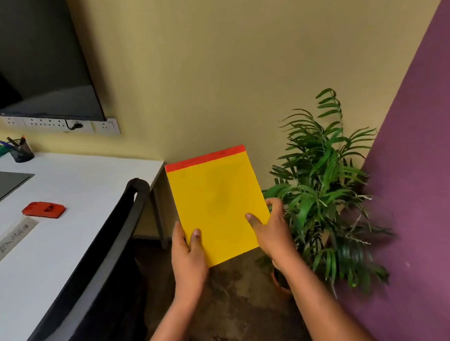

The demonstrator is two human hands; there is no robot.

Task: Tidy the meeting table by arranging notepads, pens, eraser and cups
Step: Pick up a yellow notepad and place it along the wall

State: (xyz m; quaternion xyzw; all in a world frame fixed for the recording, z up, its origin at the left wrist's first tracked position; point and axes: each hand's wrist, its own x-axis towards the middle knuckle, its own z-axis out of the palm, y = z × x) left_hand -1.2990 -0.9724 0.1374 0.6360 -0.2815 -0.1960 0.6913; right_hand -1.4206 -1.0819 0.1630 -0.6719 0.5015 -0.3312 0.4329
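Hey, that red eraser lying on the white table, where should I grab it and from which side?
Probably from above, pinching the red eraser across its long sides: it lies flat and low on the table with bare tabletop around it. Free your left hand from the yellow notepad first.

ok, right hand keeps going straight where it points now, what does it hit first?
The right hand likely meets the yellow wall behind the notepad it holds. The plant sits just right of that line and might brush it; depth is unclear.
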